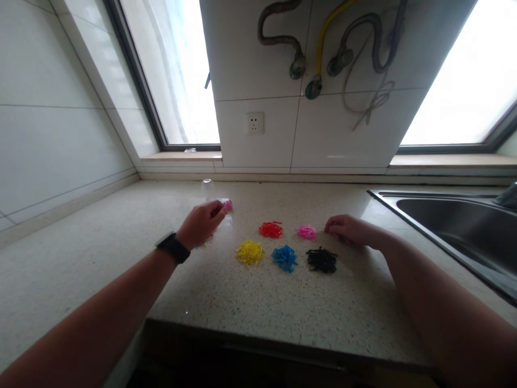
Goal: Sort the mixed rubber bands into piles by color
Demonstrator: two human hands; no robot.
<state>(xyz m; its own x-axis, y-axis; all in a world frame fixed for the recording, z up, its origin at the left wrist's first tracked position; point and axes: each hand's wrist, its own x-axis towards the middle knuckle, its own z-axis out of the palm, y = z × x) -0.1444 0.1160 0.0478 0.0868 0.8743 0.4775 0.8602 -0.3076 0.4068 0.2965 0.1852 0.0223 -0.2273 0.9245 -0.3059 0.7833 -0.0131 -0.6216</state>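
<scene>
You have two hands, one left hand (202,221) and one right hand (349,230), and five single-coloured piles: one red pile (271,230), one pink pile (307,232), one yellow pile (249,253), one blue pile (285,258), one black pile (322,260). Their tangled pieces defy your counting. You also have one wristwatch (174,248), one sink (452,215), one wall socket (255,123), two windows (181,70), three hoses (322,40) and three valves (313,88).

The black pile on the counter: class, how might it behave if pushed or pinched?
The black pile would probably spread rather than slide whole, since it looks like a loose heap of thin strands. A pinch may lift several together, as they overlap. It seems unlikely to roll, lying low on the counter.
</scene>
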